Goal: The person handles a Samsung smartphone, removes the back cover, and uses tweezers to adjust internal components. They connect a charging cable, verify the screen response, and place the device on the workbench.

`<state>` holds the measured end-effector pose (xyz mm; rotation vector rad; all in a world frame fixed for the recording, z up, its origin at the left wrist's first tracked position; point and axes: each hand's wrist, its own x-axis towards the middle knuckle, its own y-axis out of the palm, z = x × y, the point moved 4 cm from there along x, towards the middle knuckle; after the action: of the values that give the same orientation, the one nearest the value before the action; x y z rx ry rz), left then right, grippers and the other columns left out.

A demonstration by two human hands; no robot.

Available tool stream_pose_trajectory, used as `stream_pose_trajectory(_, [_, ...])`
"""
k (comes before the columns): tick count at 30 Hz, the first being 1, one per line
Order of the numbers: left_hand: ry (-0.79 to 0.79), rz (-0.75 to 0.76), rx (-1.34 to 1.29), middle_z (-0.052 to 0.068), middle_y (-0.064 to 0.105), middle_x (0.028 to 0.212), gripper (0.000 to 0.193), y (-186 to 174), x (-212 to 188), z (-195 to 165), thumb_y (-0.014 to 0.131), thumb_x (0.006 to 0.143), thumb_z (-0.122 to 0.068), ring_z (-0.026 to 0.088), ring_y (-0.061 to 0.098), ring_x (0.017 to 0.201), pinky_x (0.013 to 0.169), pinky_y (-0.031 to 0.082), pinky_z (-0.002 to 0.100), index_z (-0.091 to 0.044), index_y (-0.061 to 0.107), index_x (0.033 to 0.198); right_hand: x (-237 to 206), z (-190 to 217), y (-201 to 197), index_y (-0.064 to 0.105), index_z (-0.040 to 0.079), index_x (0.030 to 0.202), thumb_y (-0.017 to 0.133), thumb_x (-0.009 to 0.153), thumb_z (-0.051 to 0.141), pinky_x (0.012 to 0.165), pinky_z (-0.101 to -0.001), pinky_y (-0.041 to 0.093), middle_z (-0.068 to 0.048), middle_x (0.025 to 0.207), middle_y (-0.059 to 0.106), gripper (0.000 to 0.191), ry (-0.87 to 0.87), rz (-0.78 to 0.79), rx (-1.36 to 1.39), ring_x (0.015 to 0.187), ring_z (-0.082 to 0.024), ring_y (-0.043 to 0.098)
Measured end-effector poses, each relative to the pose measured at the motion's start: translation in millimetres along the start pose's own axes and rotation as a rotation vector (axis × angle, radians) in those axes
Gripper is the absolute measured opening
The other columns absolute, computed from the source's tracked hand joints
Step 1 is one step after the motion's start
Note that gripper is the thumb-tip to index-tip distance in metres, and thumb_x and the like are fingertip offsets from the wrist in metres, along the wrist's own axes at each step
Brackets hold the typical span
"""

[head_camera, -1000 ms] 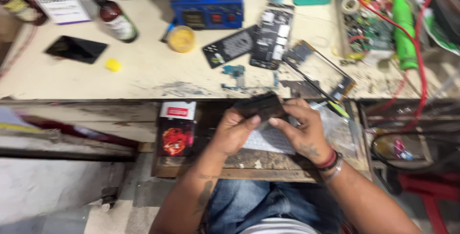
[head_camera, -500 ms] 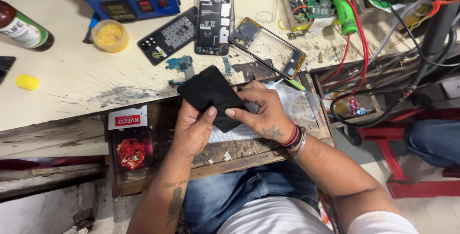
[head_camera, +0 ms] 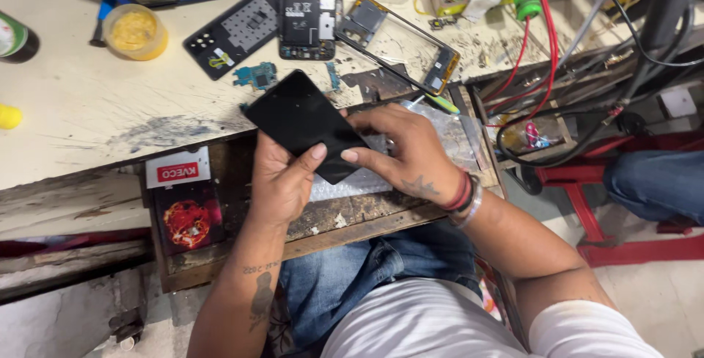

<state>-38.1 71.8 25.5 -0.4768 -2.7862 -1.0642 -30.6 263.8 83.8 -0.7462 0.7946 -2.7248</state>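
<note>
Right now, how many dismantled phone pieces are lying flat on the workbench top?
3: a dark back cover on the left, an opened phone body in the middle, an empty frame on the right. More may lie off-frame.

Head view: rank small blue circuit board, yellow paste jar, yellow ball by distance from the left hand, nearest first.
From the left hand, which holds the black phone screen:
1. small blue circuit board, on the bench just above the screen.
2. yellow paste jar, farther up and left.
3. yellow ball, at the far left edge.
</note>
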Motion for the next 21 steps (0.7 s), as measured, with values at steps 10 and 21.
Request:
stream_pose_trajectory(10, [0.015, -0.018, -0.078, 0.015, 0.058, 0.141, 0.067, 2, -4, 3, 0.059, 0.098, 0.019, 0.031, 0.062, 0.131, 0.116, 0.05, 0.049, -0.007, 0.034, 0.155, -166, -107, -118, 0.068, -0.001, 0.111, 0.064, 0.113, 0.014, 0.076, -0.0239, 0.053, -0.006, 0.094, 0.07, 0.015, 0.306, -1.007, 0.108, 0.081, -0.01, 0.064])
stream_pose_trajectory(21, [0.027, -0.013, -0.07, 0.016, 0.06, 0.139, 0.062, 3, -5, -1, 0.06, 0.1, 0.018, 0.03, 0.064, 0.131, 0.118, 0.054, 0.051, -0.007, 0.038, 0.152, -159, -204, -31, 0.069, -0.004, 0.128, 0.057, 0.105, 0.039, 0.087, -0.0398, 0.059, -0.017, 0.117, 0.074, 0.049, 0.97, -0.209, 0.665, 0.102, -0.026, 0.072])
